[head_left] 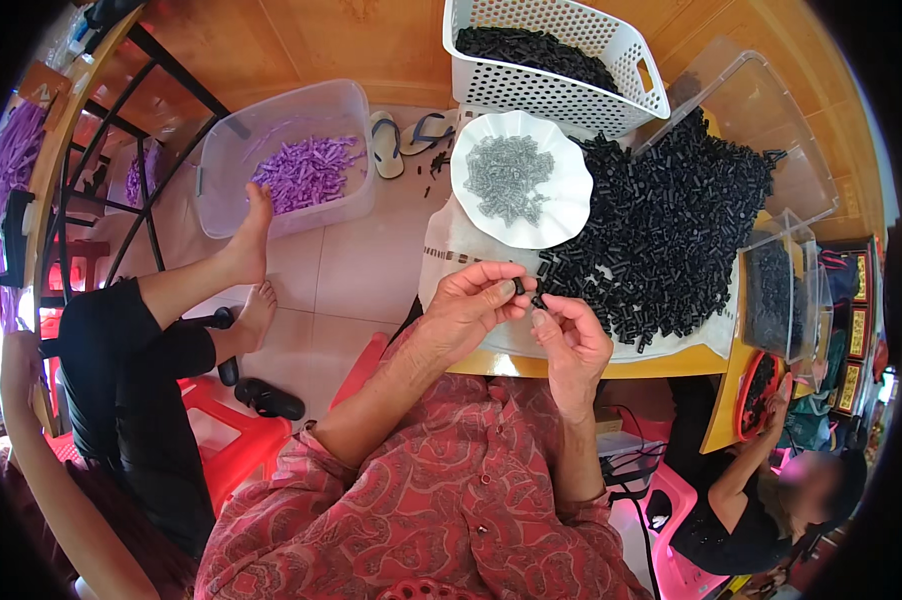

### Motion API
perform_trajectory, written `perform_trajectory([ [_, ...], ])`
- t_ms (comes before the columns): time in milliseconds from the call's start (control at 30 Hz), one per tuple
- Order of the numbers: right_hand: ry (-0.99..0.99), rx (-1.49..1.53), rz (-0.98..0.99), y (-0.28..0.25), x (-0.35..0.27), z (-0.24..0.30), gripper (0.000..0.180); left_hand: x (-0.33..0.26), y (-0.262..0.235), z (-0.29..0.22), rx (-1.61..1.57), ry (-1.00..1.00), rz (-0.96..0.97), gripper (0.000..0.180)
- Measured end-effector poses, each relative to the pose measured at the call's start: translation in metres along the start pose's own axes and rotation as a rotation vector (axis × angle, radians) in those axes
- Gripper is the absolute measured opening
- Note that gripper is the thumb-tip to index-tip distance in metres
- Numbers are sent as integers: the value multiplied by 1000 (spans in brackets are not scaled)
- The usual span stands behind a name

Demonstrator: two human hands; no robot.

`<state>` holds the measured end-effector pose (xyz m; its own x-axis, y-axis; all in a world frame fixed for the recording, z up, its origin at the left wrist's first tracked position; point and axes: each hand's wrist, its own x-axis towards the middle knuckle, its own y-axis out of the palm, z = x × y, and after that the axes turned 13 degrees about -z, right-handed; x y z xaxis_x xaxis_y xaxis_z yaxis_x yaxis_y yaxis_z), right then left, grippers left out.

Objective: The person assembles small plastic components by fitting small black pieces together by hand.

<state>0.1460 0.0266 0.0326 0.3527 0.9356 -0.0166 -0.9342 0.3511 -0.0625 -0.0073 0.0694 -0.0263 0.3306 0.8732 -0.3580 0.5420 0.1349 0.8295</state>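
Observation:
Above the near edge of the table, my left hand (474, 303) pinches a small black cylindrical piece (519, 286) between thumb and fingertips. Close beside it, my right hand (575, 352) is closed on another small black piece (538, 300). The two pieces almost meet; whether they touch I cannot tell. Just beyond my hands spreads a large heap of small black cylinders (651, 230) on a white cloth (451, 245). A white wavy-rimmed plate (568, 215) left of the heap holds many small clear-grey pieces (511, 178).
A white perforated basket (551, 88) of black pieces stands at the back. Clear plastic bins (786, 150) flank the heap. On the floor, a translucent tub (216, 190) holds purple pieces (306, 172). One person sits at the left, another (741, 500) at the right near a red tray (753, 400).

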Motion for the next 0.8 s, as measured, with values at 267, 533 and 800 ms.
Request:
perform_trajectory([
  [267,-100,-58,26,-5,-3,-6,18,0,-3,0,4,0,23,25],
  [533,-31,-38,-10,-14,-10,-12,19,0,0,3,11,50,51,29],
  [800,-46,-17,-16,-16,-11,-12,20,-2,2,3,-2,13,30,27],
])
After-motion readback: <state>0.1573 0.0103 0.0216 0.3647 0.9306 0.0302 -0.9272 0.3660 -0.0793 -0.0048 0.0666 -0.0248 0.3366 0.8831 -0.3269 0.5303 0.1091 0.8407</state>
